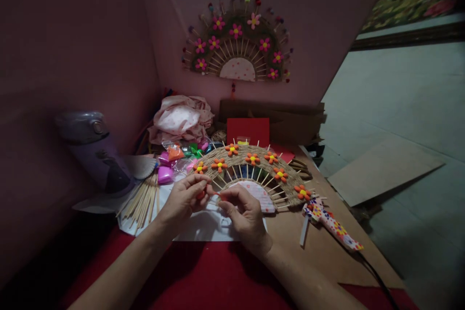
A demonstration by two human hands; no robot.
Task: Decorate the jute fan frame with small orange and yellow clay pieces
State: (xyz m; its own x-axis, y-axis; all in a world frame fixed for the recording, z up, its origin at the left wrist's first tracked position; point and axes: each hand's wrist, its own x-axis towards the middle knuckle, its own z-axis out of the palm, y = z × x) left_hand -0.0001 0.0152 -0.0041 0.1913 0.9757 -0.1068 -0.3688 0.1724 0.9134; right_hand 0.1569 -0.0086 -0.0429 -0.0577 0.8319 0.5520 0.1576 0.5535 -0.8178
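Observation:
My left hand (189, 196) is closed, its fingertips pinching a small piece of orange clay (201, 195). Thumb and forefinger of my right hand (245, 218) are pressed together close by, on a thin orange bit of clay between the two hands. Just behind them lies a half-round fan (283, 189) of wooden sticks and woven twine, with orange clay flowers (253, 158) that have yellow centres. Its inner half-circle (267, 201) is covered in pale dotted cloth, partly hidden by my right hand. White paper (207, 230) lies under my hands.
A glue gun (334, 225) in flowered wrapping lies right, its cord trailing forward. Left are wooden sticks (141, 203), bagged coloured clay (166, 174) and a purple bottle (98, 155). Crumpled cloth (181, 116) and a red card (248, 130) sit behind. A pink-flowered fan (236, 43) hangs on the backboard.

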